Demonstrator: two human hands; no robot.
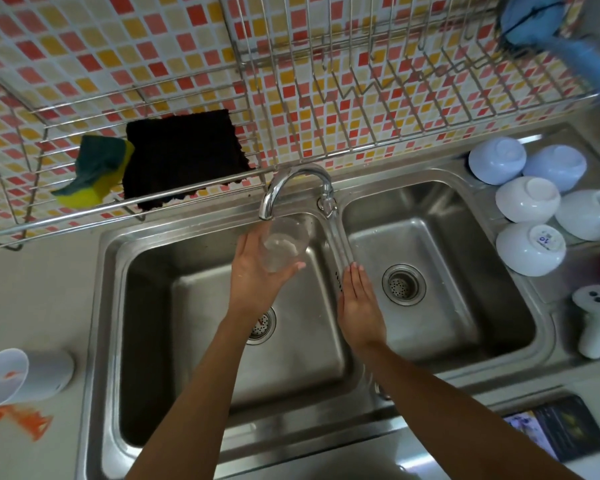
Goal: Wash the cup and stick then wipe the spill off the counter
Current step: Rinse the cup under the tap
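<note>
So far only rinsing: left hand (257,275) holds the clear cup (283,245) under the faucet (291,188), right hand (359,303) flat and empty; the orange spill (18,422) is unwiped on the tabletop (32,306).

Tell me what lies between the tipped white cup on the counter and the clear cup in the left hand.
In the head view, bare counter, then the sink's left rim and basin; nothing else.

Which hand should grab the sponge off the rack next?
Right hand, probably: it's empty, while the left hand holds the clear cup under the faucet. The sponge lies far left, though.
</note>
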